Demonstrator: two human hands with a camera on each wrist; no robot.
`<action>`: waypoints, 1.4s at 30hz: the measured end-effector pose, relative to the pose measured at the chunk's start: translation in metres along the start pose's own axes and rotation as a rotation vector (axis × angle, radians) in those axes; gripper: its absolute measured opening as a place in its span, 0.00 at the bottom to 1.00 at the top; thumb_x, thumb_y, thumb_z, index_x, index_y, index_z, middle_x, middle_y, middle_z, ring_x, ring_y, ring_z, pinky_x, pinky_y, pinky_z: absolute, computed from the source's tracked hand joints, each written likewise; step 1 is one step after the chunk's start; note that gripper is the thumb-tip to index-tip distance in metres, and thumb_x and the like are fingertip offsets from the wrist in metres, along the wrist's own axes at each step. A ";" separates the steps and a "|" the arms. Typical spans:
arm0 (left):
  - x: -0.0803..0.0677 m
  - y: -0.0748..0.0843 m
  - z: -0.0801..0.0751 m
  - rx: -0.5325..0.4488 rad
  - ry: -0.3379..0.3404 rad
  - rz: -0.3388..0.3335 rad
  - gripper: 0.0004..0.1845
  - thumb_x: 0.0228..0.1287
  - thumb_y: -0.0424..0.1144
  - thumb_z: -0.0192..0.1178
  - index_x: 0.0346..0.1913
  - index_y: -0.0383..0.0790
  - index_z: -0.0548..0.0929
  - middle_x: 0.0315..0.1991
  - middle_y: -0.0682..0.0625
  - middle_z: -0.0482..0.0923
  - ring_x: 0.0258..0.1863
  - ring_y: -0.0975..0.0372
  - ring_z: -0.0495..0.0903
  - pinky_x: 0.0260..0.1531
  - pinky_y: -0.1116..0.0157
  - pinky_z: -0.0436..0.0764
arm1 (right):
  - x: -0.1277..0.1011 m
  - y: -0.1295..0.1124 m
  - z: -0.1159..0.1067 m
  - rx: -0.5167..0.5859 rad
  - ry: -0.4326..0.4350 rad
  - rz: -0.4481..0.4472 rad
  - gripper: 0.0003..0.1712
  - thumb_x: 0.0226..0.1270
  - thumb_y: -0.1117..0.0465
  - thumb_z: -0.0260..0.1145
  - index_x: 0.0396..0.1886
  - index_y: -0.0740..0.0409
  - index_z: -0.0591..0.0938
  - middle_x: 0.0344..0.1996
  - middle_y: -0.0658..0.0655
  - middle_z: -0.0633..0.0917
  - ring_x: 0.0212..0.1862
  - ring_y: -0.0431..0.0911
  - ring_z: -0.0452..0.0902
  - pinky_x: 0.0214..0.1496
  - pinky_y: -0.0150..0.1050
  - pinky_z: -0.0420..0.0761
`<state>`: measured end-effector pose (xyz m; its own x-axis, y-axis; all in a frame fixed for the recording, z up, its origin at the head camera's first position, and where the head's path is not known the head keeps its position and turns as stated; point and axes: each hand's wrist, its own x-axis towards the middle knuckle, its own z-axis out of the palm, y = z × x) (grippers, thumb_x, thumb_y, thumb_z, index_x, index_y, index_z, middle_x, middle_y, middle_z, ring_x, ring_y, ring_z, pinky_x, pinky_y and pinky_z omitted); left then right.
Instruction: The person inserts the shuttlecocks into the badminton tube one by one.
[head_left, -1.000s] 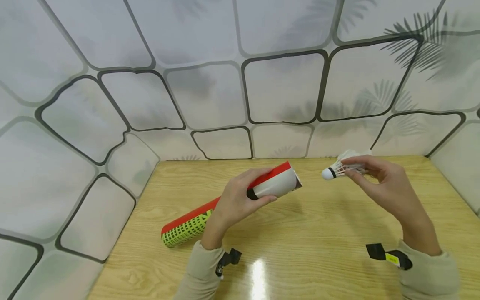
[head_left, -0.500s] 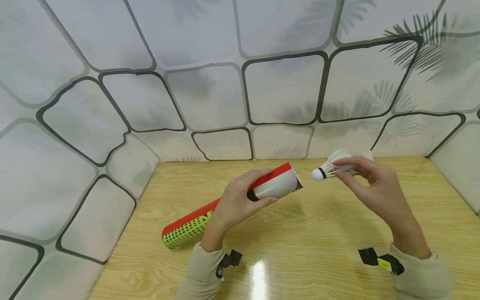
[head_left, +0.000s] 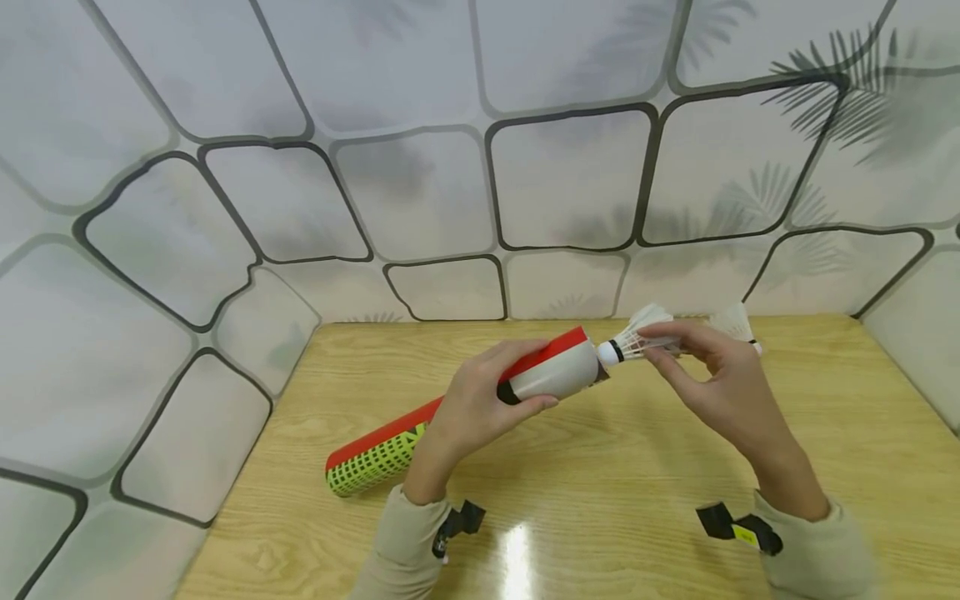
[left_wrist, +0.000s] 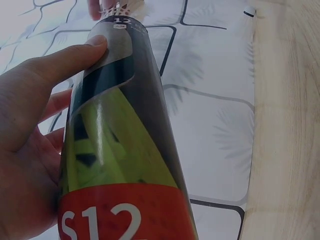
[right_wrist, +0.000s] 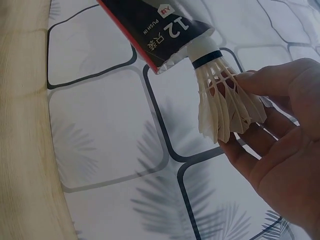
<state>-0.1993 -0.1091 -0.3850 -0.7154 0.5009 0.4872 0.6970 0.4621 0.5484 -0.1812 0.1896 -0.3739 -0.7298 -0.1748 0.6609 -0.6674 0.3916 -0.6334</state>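
Note:
My left hand (head_left: 517, 375) grips a long tube (head_left: 390, 442), red, white and green-dotted, tilted with its open end up to the right. The tube's lower end rests near the wooden table (head_left: 600, 500). My right hand (head_left: 660, 343) pinches a white feather shuttlecock (head_left: 633, 337) by its skirt, with the cork tip touching the tube's open mouth. In the right wrist view the shuttlecock (right_wrist: 220, 95) has its cork just at the tube (right_wrist: 160, 30) rim. The left wrist view shows the tube (left_wrist: 125, 150) in my palm, with the shuttlecock (left_wrist: 117, 9) at its far end.
A second white feathered piece (head_left: 738, 323) shows behind my right hand; whether it lies on the table I cannot tell. Patterned wall panels (head_left: 420, 192) close the table at the back and both sides. Black straps (head_left: 738, 529) sit on both wrists.
My right hand has carried the shuttlecock leftward, from well apart to cork-first against the tube's open mouth. The left hand and tube have barely moved.

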 end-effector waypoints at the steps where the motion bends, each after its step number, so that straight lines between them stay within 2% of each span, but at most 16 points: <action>1: 0.000 0.000 0.000 0.002 0.000 0.000 0.33 0.59 0.46 0.77 0.67 0.47 0.78 0.58 0.51 0.82 0.47 0.62 0.81 0.39 0.65 0.82 | 0.000 0.000 0.002 0.001 -0.004 -0.003 0.23 0.58 0.82 0.71 0.50 0.60 0.88 0.42 0.55 0.88 0.46 0.37 0.82 0.54 0.27 0.78; 9: 0.000 0.000 0.000 0.012 -0.004 -0.002 0.33 0.59 0.47 0.77 0.68 0.47 0.78 0.58 0.51 0.82 0.47 0.62 0.82 0.39 0.66 0.82 | 0.003 -0.004 0.014 -0.015 -0.018 -0.058 0.24 0.57 0.81 0.72 0.51 0.57 0.88 0.44 0.53 0.88 0.47 0.36 0.82 0.52 0.25 0.78; 14: 0.000 0.000 0.000 0.012 -0.003 0.011 0.34 0.60 0.47 0.77 0.68 0.47 0.78 0.59 0.50 0.82 0.48 0.61 0.82 0.40 0.65 0.82 | 0.003 -0.005 0.020 -0.052 -0.031 -0.047 0.23 0.58 0.78 0.74 0.50 0.55 0.88 0.45 0.51 0.89 0.46 0.33 0.83 0.50 0.24 0.78; 18: -0.001 0.001 0.001 0.016 -0.003 0.014 0.34 0.60 0.47 0.76 0.68 0.46 0.78 0.59 0.50 0.82 0.48 0.61 0.82 0.41 0.65 0.83 | 0.003 -0.006 0.023 -0.041 -0.051 -0.047 0.22 0.60 0.78 0.73 0.51 0.55 0.88 0.46 0.52 0.89 0.47 0.34 0.83 0.51 0.25 0.79; 26: 0.000 0.003 0.002 0.015 0.012 0.041 0.34 0.60 0.47 0.76 0.68 0.47 0.78 0.59 0.50 0.82 0.49 0.61 0.82 0.41 0.65 0.83 | 0.002 -0.007 0.027 0.011 -0.091 -0.052 0.23 0.63 0.79 0.69 0.54 0.56 0.86 0.49 0.53 0.88 0.52 0.35 0.83 0.53 0.28 0.80; 32: 0.001 0.005 0.003 -0.002 0.019 0.059 0.33 0.60 0.46 0.76 0.68 0.47 0.78 0.59 0.51 0.82 0.48 0.62 0.82 0.42 0.66 0.82 | 0.002 -0.008 0.029 0.045 -0.121 -0.030 0.22 0.66 0.78 0.67 0.57 0.56 0.84 0.51 0.54 0.87 0.51 0.37 0.84 0.54 0.29 0.80; 42: 0.002 0.007 0.003 -0.018 0.012 0.066 0.33 0.60 0.45 0.77 0.68 0.46 0.78 0.60 0.51 0.81 0.50 0.62 0.82 0.44 0.65 0.83 | 0.001 -0.009 0.025 0.163 -0.190 0.020 0.23 0.73 0.77 0.60 0.64 0.58 0.77 0.57 0.62 0.84 0.48 0.44 0.88 0.46 0.33 0.84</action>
<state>-0.1959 -0.1031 -0.3826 -0.6682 0.5212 0.5310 0.7420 0.4150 0.5265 -0.1796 0.1629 -0.3778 -0.7477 -0.3411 0.5697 -0.6563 0.2489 -0.7123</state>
